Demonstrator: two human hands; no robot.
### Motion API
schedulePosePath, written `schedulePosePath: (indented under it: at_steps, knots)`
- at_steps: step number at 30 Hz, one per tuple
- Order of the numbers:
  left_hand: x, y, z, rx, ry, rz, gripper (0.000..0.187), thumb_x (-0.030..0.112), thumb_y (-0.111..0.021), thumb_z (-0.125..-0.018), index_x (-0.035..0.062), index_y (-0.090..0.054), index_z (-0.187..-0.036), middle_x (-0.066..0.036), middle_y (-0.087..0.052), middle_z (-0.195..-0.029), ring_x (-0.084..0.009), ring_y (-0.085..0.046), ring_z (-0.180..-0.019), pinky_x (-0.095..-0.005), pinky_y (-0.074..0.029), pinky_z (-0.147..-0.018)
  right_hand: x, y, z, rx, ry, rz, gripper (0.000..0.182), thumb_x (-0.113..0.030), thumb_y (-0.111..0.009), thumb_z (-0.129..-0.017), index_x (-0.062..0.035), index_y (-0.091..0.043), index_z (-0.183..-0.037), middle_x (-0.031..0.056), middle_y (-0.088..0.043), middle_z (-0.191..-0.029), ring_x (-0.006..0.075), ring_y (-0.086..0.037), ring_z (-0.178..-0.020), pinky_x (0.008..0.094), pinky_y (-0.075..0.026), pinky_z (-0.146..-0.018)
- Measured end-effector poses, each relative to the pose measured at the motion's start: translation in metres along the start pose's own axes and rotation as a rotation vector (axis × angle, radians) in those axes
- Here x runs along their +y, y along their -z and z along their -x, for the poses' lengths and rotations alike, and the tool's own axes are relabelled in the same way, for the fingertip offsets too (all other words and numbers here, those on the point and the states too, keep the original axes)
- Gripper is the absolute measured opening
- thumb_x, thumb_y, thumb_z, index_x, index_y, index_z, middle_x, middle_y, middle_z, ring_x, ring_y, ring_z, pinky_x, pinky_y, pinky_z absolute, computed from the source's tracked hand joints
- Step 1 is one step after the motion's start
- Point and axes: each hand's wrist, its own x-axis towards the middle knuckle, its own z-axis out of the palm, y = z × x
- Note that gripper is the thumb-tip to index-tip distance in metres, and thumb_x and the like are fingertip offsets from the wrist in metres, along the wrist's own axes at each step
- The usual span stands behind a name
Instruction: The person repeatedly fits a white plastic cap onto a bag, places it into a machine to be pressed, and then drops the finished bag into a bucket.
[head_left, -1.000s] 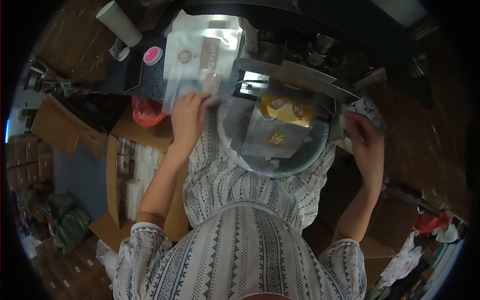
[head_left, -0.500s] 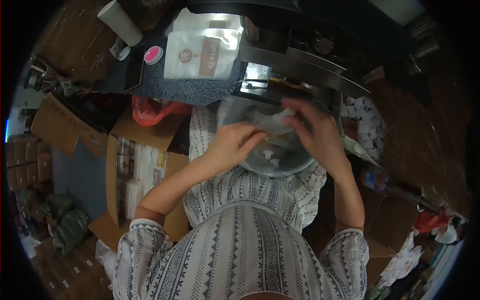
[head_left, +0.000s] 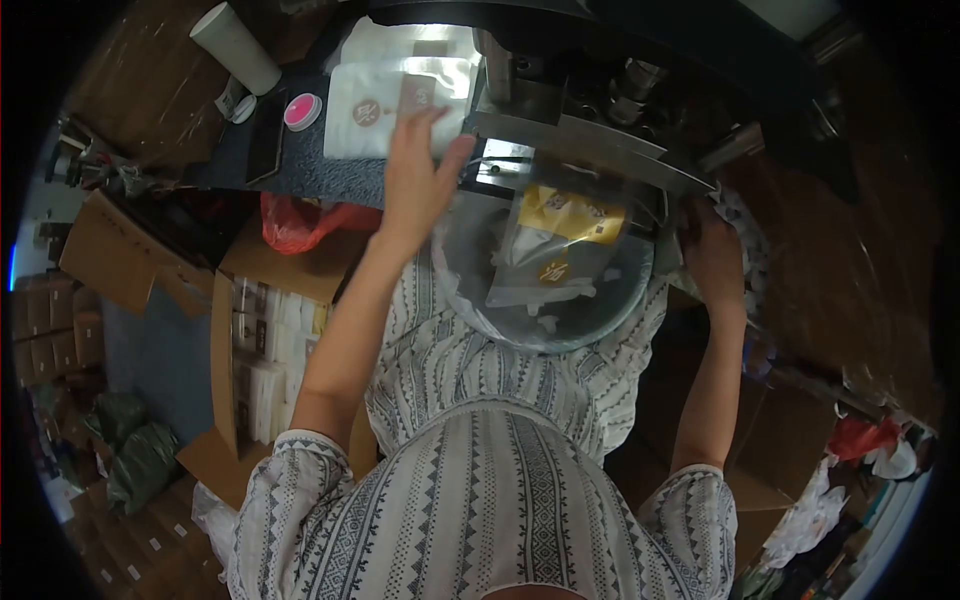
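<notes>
My left hand [head_left: 418, 175] is open, fingers apart, over the front of a stack of whitish flat pouches [head_left: 350, 95] with brown print. My right hand [head_left: 714, 255] reaches down at the bag of small white pieces [head_left: 752, 240] on the right; its fingers are mostly hidden. Between my hands, a clear-and-silver pouch with a yellow printed band [head_left: 570, 215] leans over a round basin [head_left: 480, 325] on my lap. A few white scraps [head_left: 548, 323] lie in the basin. Just beyond stands a metal machine [head_left: 610, 145] with a flat bar.
A grey fluffy cloth [head_left: 345, 175] lies under the pouches. Left of them are a round pink-topped tub [head_left: 303, 111], a dark phone-like slab [head_left: 266, 140] and a white cup [head_left: 238, 50]. An open carton [head_left: 226, 370] of packed pouches stands at my left, near a red plastic bag [head_left: 300, 222].
My left hand has moved up and left from the basin to the pouch stack. My right hand has moved right to the bag of white pieces. The yellow-banded pouch now shows over the basin.
</notes>
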Motion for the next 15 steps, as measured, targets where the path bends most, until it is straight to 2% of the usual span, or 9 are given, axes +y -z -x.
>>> schedulePosePath:
  at_steps: [2, 3, 5, 6, 7, 8, 9, 11, 15]
  knots:
    - [-0.038, 0.011, 0.002, 0.226, -0.357, -0.884, 0.048, 0.027, -0.065, -0.087, 0.0017, -0.052, -0.126, -0.019, -0.057, -0.116, -0.0361, -0.053, -0.11, -0.0432, -0.042, -0.092, 0.001, 0.003, 0.003, 0.027, 0.052, 0.037, 0.03, -0.012, -0.058, -0.084, -0.0109, -0.059, -0.113, 0.0168, -0.066, -0.1, 0.0389, -0.062, -0.089, 0.0468, -0.05, -0.074]
    - [-0.039, 0.015, 0.011, 0.237, -0.358, -0.888, 0.048, 0.027, -0.065, -0.087, 0.0017, -0.052, -0.126, -0.019, -0.057, -0.116, -0.0361, -0.053, -0.11, -0.0432, -0.042, -0.092, -0.003, 0.009, 0.004, 0.035, 0.06, 0.036, 0.03, -0.012, -0.058, -0.084, -0.0109, -0.059, -0.113, 0.0168, -0.066, -0.1, 0.0389, -0.062, -0.089, 0.0468, -0.05, -0.074]
    - [-0.034, 0.024, 0.042, -0.01, -0.372, -0.639, 0.058, 0.027, -0.068, -0.084, 0.006, -0.044, -0.133, -0.017, -0.049, -0.128, -0.0363, -0.044, -0.118, -0.0482, -0.033, -0.096, -0.016, 0.026, 0.018, 0.007, -0.122, -0.02, 0.028, -0.01, -0.057, -0.085, -0.0095, -0.06, -0.113, 0.0165, -0.066, -0.094, 0.0307, -0.066, -0.086, 0.0398, -0.05, -0.072]
    - [-0.03, 0.034, 0.045, 0.032, -0.323, -0.656, 0.045, 0.02, -0.069, -0.08, 0.0053, -0.055, -0.121, -0.015, -0.057, -0.113, -0.0362, -0.054, -0.102, -0.0443, -0.041, -0.084, -0.02, 0.032, 0.025, -0.001, -0.126, -0.018, 0.028, -0.01, -0.057, -0.085, -0.0095, -0.06, -0.113, 0.0165, -0.066, -0.094, 0.0307, -0.066, -0.086, 0.0398, -0.05, -0.072]
    - [-0.031, 0.042, 0.051, 0.029, -0.315, -0.653, 0.045, 0.02, -0.069, -0.08, 0.0053, -0.055, -0.121, -0.015, -0.057, -0.113, -0.0362, -0.054, -0.102, -0.0443, -0.041, -0.084, -0.024, 0.038, 0.031, -0.049, -0.119, -0.244, 0.025, -0.009, -0.056, -0.087, -0.0075, -0.06, -0.112, 0.0137, -0.066, -0.094, 0.0238, -0.065, -0.085, 0.0355, -0.05, -0.071]
    - [-0.033, 0.049, 0.056, 0.014, -0.163, -0.577, 0.034, 0.016, -0.068, -0.08, 0.005, -0.059, -0.111, -0.014, -0.059, -0.104, -0.0351, -0.056, -0.093, -0.0417, -0.044, -0.078, -0.03, 0.043, 0.034, -0.093, -0.11, -0.471, 0.023, -0.007, -0.054, -0.089, -0.0055, -0.06, -0.112, 0.0109, -0.066, -0.093, 0.0169, -0.064, -0.085, 0.0312, -0.049, -0.071]
    - [-0.031, 0.054, 0.06, 0.002, -0.014, -0.5, 0.024, 0.012, -0.067, -0.079, 0.0047, -0.063, -0.101, -0.012, -0.061, -0.094, -0.0341, -0.059, -0.085, -0.039, -0.046, -0.071, -0.038, 0.048, 0.034, -0.094, -0.106, -0.471, 0.023, -0.007, -0.054, -0.089, -0.0055, -0.06, -0.112, 0.0109, -0.066, -0.093, 0.0169, -0.064, -0.085, 0.0312, -0.049, -0.071]
    - [-0.008, 0.048, 0.07, 0.092, -0.09, -0.459, 0.016, 0.008, -0.066, -0.079, 0.004, -0.064, -0.095, -0.012, -0.06, -0.087, -0.0334, -0.059, -0.077, -0.0377, -0.046, -0.066, -0.06, 0.053, 0.036, -0.304, 0.067, -0.717, 0.018, -0.003, -0.052, -0.092, -0.0025, -0.06, -0.108, 0.0042, -0.064, -0.096, 0.0089, -0.06, -0.09, 0.0254, -0.048, -0.077]
    - [0.033, 0.048, 0.076, 0.153, -0.177, -0.339, 0.011, 0.002, -0.065, -0.079, 0.0038, -0.064, -0.09, -0.01, -0.06, -0.082, -0.0314, -0.06, -0.069, -0.0364, -0.047, -0.06, -0.091, 0.038, 0.029, -0.341, 0.091, -0.991, 0.016, 0.0, -0.054, -0.091, -0.002, -0.059, -0.106, 0.0034, -0.064, -0.103, 0.0106, -0.06, -0.095, 0.0248, -0.048, -0.083]
